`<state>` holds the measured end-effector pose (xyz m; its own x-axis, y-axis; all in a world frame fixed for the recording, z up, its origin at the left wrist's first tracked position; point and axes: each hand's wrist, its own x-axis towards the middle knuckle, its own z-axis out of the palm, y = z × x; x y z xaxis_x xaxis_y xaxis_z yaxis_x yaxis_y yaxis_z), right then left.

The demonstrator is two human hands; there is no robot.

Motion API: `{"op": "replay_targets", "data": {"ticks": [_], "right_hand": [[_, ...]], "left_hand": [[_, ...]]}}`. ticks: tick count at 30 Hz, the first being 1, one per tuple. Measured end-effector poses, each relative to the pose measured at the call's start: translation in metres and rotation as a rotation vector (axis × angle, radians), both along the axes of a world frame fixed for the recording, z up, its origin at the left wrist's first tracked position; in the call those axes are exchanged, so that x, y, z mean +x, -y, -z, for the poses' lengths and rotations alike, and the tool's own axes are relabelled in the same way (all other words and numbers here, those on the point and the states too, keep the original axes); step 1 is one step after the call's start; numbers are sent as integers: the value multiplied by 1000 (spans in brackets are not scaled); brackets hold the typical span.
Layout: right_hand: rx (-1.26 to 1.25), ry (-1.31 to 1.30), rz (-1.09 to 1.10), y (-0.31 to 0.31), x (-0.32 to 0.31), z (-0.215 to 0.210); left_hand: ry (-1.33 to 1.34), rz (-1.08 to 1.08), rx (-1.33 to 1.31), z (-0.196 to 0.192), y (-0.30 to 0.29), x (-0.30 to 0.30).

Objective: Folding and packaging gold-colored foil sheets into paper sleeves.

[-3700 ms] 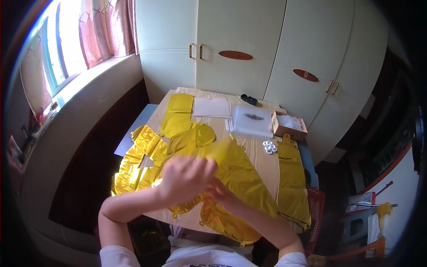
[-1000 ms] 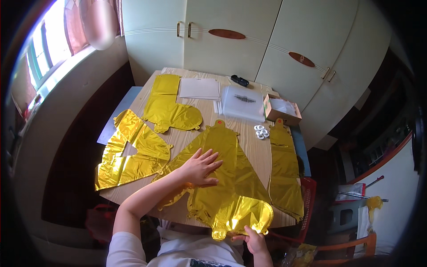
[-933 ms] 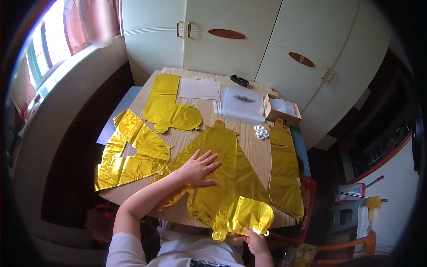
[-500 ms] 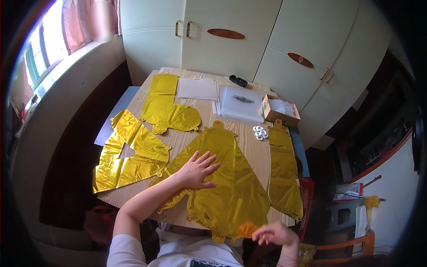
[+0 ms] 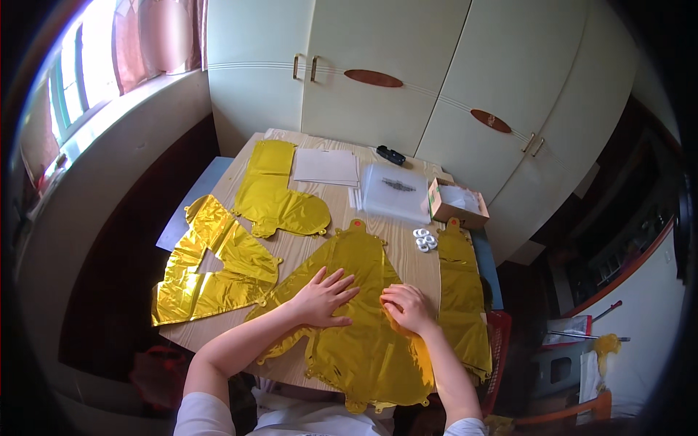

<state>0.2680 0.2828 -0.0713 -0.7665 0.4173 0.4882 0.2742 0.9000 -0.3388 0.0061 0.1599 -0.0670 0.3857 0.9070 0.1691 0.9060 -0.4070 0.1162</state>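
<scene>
A large flat gold foil balloon (image 5: 356, 349) lies before me, its red-marked tab at the far end. My left hand (image 5: 324, 299) rests open on its middle, fingers spread. At the balloon's right edge, my right hand (image 5: 408, 307) has its fingers curled over the foil. Some of that edge is turned up and bunched beneath the palm, and the hand covers part of it. To the left lie a crinkled, shiny gold foil balloon (image 5: 240, 280) and, farther back, another gold foil balloon (image 5: 273, 192). A narrower gold foil balloon (image 5: 463, 305) lies along the right side.
White tape rolls (image 5: 424, 240) sit right of centre. Behind them are a small open box (image 5: 469, 205), a stack of clear plastic sheets (image 5: 396, 195), pale cards (image 5: 325, 166) and a black object (image 5: 391, 154). A red basket (image 5: 497, 356) stands beside the table's right edge.
My right hand has moved from the near right corner up and inward, carrying the balloon's right edge with it. My left hand stays in place on the foil. The view has tilted slightly.
</scene>
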Motion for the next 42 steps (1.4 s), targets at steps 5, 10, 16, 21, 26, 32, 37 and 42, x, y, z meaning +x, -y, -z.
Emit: {"op": "replay_targets", "data": {"ticks": [5,10,16,21,26,32,37,42], "right_hand": [[-56,9,15,0,-2,1],[-25,74,89,4,-2,1],[-45,57,28,-2,0,6],[-21,50,21,0,-1,3],[-5,53,21,1,-1,1],[-8,56,24,2,-1,1],[-8,65,30,2,-1,0],[-13,80,29,2,-1,0]], "left_hand": [[8,-6,18,0,-1,0],[21,-17,5,-2,0,-1],[23,-21,5,-3,-2,-1],[22,-28,10,-1,-1,-1],[17,-24,8,-1,-1,-2],[18,-28,3,0,0,-2],[5,-29,-5,0,-1,-2],[-5,-33,-22,0,-1,-2]]}}
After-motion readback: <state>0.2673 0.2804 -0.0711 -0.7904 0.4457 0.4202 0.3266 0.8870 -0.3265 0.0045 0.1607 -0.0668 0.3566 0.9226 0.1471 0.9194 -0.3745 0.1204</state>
